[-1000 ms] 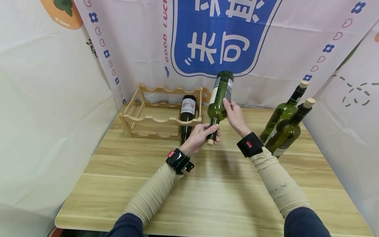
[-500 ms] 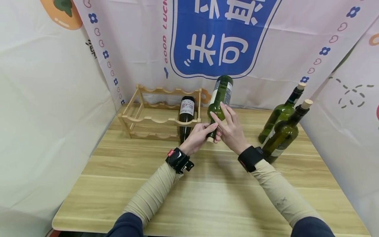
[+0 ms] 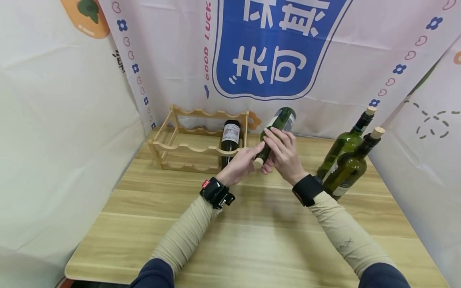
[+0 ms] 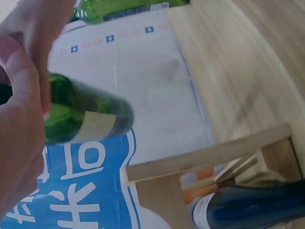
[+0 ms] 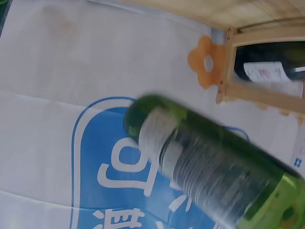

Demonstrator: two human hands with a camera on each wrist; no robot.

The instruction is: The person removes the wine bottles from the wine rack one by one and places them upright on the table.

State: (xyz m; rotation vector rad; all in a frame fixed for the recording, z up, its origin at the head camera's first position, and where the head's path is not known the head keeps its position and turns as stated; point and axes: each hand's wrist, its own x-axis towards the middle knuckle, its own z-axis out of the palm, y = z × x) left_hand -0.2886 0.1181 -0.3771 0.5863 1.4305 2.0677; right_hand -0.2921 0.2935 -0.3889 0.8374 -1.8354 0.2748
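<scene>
One wooden table [image 3: 252, 240] stretches before me; at eleven o'clock stands the rack [image 3: 196, 151], a dark bottle [image 3: 230, 134] lying in it. Two corked bottles [image 3: 349, 166] stand at one o'clock. The green bottle [image 3: 287, 119] slants above the table at twelve o'clock — my left hand [image 3: 239, 163] clamped round its neck, my right hand [image 3: 286, 154] clasped over its shoulder. Its pale cork [image 3: 258, 163] points toward seven o'clock.

We see a bottle [image 3: 230, 135] in the rack [image 3: 192, 149], the held bottle [image 3: 286, 119] right of it, two bottles [image 3: 346, 171] farther right, cloth [image 3: 173, 60] behind.
</scene>
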